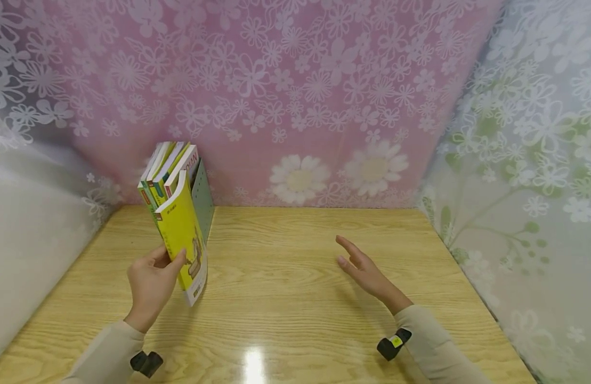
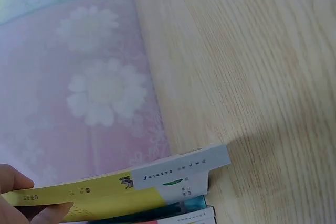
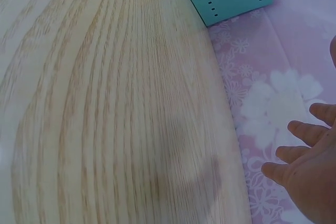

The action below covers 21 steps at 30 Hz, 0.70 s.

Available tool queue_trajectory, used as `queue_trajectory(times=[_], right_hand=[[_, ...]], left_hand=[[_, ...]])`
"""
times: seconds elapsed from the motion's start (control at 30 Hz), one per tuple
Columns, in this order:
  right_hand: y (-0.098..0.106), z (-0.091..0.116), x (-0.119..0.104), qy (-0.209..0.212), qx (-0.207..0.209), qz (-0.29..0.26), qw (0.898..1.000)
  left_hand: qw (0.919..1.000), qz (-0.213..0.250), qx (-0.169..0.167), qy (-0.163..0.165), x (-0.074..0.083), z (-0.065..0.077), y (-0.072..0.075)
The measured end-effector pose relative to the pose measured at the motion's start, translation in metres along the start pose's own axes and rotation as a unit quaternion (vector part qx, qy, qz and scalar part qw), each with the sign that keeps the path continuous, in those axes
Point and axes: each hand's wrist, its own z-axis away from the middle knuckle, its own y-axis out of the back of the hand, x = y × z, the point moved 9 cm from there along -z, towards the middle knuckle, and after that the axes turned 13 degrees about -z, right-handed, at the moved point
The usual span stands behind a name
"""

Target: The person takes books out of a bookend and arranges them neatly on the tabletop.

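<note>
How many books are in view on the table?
4, as far as shows: the yellow book gripped by the left hand, and three more books upright behind it against the green bookend; others may be hidden.

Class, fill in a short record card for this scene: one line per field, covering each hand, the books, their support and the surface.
Left hand: left hand grips the yellow book, thumb on its cover
Right hand: right hand holds nothing, fingers straight, raised over the table
Yellow book: tilted, frontmost of the row, lower corner near the table
Other books: row of books standing behind it
Support: green bookend with small holes, on the right of the row
Surface: wooden table, light grain
Backdrop: floral curtain, pink behind
</note>
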Motion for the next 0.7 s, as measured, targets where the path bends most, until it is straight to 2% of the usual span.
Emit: queue_trajectory(times=[0.17, 0.27, 0.37, 0.47, 0.57, 0.7], right_hand=[[-0.004, -0.002, 0.001, -0.004, -0.004, 0.002, 1.000], [-0.007, -0.003, -0.001, 0.002, -0.005, -0.001, 1.000], [-0.010, -0.004, -0.002, 0.006, -0.008, -0.006, 1.000], [-0.014, -0.005, -0.003, 0.007, -0.009, -0.015, 1.000], [-0.018, -0.004, -0.005, 0.010, -0.014, -0.023, 1.000], [-0.025, -0.004, -0.007, 0.013, -0.026, -0.030, 0.999]], left_hand=[[0.9990, 0.019, -0.030, 0.028, 0.006, 0.014, 0.004], [0.9978, 0.031, -0.046, 0.035, 0.014, 0.021, 0.003], [0.9957, 0.054, -0.073, 0.020, 0.026, 0.028, -0.004], [0.9911, 0.085, -0.102, -0.012, 0.041, 0.034, -0.014], [0.9829, 0.120, -0.134, -0.038, 0.052, 0.039, -0.026], [0.9697, 0.154, -0.185, -0.042, 0.059, 0.044, -0.046]])
